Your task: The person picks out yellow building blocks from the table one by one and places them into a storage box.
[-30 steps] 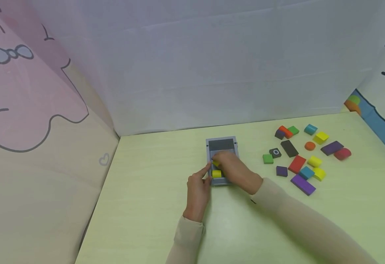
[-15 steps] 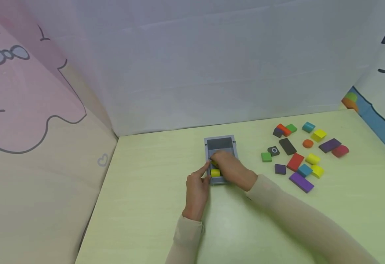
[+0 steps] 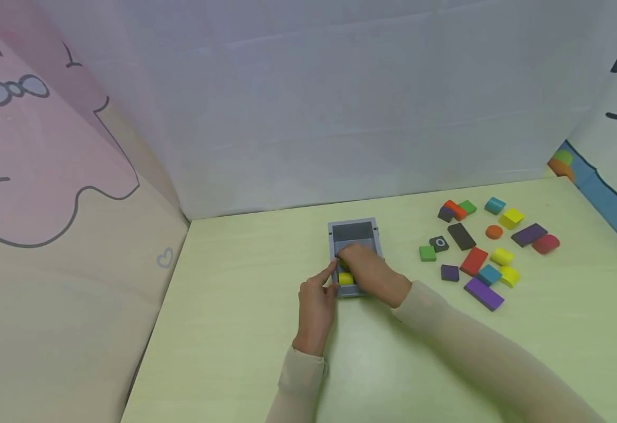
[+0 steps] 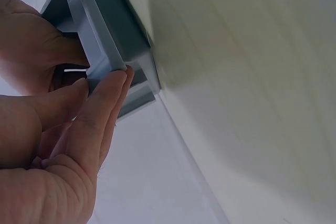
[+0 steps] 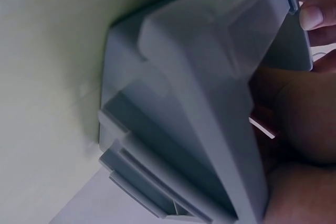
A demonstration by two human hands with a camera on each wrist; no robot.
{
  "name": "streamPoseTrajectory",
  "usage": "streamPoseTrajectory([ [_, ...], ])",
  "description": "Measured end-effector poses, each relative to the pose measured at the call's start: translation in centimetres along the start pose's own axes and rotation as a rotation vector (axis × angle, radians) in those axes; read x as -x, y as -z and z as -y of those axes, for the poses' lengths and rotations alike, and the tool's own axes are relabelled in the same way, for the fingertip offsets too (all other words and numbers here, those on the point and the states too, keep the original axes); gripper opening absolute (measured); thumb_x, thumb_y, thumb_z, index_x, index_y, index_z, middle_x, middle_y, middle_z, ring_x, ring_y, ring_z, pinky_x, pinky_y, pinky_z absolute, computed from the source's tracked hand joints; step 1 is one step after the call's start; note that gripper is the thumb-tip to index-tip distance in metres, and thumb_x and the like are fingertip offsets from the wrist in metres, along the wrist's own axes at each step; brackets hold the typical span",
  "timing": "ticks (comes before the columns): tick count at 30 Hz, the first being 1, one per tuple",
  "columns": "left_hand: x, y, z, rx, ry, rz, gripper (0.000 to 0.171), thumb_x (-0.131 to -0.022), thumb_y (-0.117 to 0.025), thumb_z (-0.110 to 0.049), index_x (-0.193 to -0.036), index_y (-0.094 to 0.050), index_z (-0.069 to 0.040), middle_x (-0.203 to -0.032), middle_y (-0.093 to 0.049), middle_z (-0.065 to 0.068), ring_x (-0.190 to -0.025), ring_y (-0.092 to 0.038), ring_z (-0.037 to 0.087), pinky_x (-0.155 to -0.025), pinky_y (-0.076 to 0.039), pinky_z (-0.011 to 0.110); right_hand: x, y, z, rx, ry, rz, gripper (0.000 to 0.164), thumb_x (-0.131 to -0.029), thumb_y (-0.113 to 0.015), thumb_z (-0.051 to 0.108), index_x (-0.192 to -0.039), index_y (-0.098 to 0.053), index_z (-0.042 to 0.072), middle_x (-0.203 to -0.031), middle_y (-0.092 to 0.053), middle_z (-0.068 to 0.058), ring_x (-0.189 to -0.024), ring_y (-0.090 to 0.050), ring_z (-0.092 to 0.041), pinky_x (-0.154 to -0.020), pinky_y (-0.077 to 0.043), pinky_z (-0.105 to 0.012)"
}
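Observation:
A small grey open-topped box (image 3: 352, 222) stands on the table, its long side pointing away from me. My left hand (image 3: 316, 305) holds its left wall; in the left wrist view the thumb sits at the rim and straight fingers (image 4: 100, 103) lie along the outside. Inside the box, my right hand (image 3: 369, 271) has its fingers bent down around a yellow block (image 3: 343, 264), mostly covered by them. A second yellow block (image 3: 345, 279) lies in the near left part of the box. The right wrist view shows the box wall (image 5: 210, 93) up close, hiding the fingertips.
To the right of the box lie several loose blocks, among them a purple bar (image 3: 483, 294), a red block (image 3: 473, 261), a black block (image 3: 462, 237) and a green block (image 3: 427, 254). A white curtain (image 3: 298, 117) hangs behind the table's far edge.
My right hand has lowered slightly in the box, and less of the yellow block under its fingers shows. The left hand keeps its place; the view has shifted a little.

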State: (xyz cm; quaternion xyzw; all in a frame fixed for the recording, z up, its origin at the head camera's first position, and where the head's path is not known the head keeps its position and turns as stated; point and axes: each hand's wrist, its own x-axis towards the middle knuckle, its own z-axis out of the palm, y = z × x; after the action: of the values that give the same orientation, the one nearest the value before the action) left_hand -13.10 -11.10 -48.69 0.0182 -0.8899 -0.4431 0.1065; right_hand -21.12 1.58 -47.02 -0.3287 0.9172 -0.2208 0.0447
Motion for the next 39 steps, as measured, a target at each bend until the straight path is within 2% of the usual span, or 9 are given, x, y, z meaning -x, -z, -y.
streamPoseTrajectory([
  [6, 0.0, 0.0, -0.1, 0.002, 0.013, 0.005, 0.051, -0.080, -0.064, 0.003, -0.124, -0.055, -0.023, -0.097, -0.065, 0.014, -0.037, -0.032, 0.002, -0.038, -0.030, 0.021, 0.1, 0.0, 0.0, -0.006, -0.002, 0.002, 0.019, -0.081, -0.060, -0.007, -0.095, -0.062, 0.006, -0.079, -0.056, -0.003, -0.071, -0.047, -0.015, -0.065, -0.044, -0.031],
  [11, 0.0, 0.0, -0.1, 0.000, 0.014, 0.011, 0.051, -0.081, -0.064, 0.002, -0.125, -0.054, -0.022, -0.092, -0.065, 0.015, -0.036, -0.031, 0.003, -0.038, -0.029, 0.021, 0.4, 0.3, 0.1, -0.011, 0.019, -0.035, 0.018, -0.082, -0.058, -0.007, -0.094, -0.060, 0.006, -0.079, -0.054, -0.002, -0.072, -0.046, -0.016, -0.066, -0.043, -0.032],
  [16, -0.1, 0.1, -0.2, 0.008, 0.015, 0.013, 0.050, -0.081, -0.064, 0.003, -0.124, -0.055, -0.019, -0.080, -0.065, 0.013, -0.036, -0.032, 0.003, -0.037, -0.029, 0.021, 1.0, 1.5, 0.5, -0.036, 0.035, -0.091, 0.025, -0.081, -0.057, -0.009, -0.103, -0.061, 0.003, -0.096, -0.062, -0.008, -0.090, -0.054, -0.020, -0.082, -0.047, -0.036],
  [21, -0.1, 0.1, -0.2, 0.016, 0.021, 0.017, 0.050, -0.081, -0.064, 0.002, -0.124, -0.054, -0.020, -0.070, -0.063, 0.011, -0.036, -0.034, 0.005, -0.037, -0.029, 0.021, 1.9, 3.1, 0.3, -0.103, 0.003, -0.154, 0.030, -0.081, -0.063, -0.004, -0.110, -0.060, 0.003, -0.110, -0.061, -0.010, -0.105, -0.052, -0.025, -0.090, -0.044, -0.042],
  [25, 0.0, 0.0, -0.2, 0.013, 0.023, 0.018, 0.051, -0.081, -0.064, 0.002, -0.124, -0.054, -0.024, -0.084, -0.066, 0.014, -0.036, -0.035, 0.005, -0.037, -0.031, 0.020, 2.5, 4.1, -0.5, -0.102, 0.001, -0.210, 0.032, -0.081, -0.065, 0.000, -0.112, -0.060, 0.004, -0.113, -0.060, -0.011, -0.108, -0.050, -0.026, -0.091, -0.042, -0.044],
  [29, 0.0, 0.0, -0.2, 0.013, 0.022, 0.018, 0.051, -0.080, -0.065, 0.003, -0.123, -0.055, -0.021, -0.103, -0.063, 0.015, -0.037, -0.038, 0.005, -0.038, -0.033, 0.021, 3.2, 5.0, -1.4, -0.081, -0.015, -0.265, 0.034, -0.081, -0.066, 0.002, -0.114, -0.060, 0.004, -0.116, -0.059, -0.013, -0.109, -0.050, -0.027, -0.090, -0.043, -0.045],
  [34, 0.0, 0.0, -0.3, 0.020, 0.026, 0.019, 0.049, -0.080, -0.065, 0.003, -0.123, -0.055, -0.018, -0.113, -0.059, 0.014, -0.039, -0.039, 0.005, -0.038, -0.033, 0.021, 4.3, 6.3, -2.5, -0.083, -0.065, -0.328, 0.036, -0.080, -0.068, 0.005, -0.115, -0.059, 0.006, -0.117, -0.059, -0.013, -0.106, -0.052, -0.027, -0.085, -0.046, -0.046],
  [39, 0.0, 0.1, -0.3, 0.020, 0.028, 0.013, 0.050, -0.079, -0.065, 0.003, -0.123, -0.055, -0.018, -0.117, -0.057, 0.012, -0.039, -0.038, 0.005, -0.039, -0.033, 0.021, 5.4, 7.0, -3.8, -0.076, -0.120, -0.346, 0.037, -0.082, -0.067, 0.006, -0.118, -0.058, 0.007, -0.118, -0.058, -0.013, -0.102, -0.054, -0.027, -0.081, -0.048, -0.047],
])
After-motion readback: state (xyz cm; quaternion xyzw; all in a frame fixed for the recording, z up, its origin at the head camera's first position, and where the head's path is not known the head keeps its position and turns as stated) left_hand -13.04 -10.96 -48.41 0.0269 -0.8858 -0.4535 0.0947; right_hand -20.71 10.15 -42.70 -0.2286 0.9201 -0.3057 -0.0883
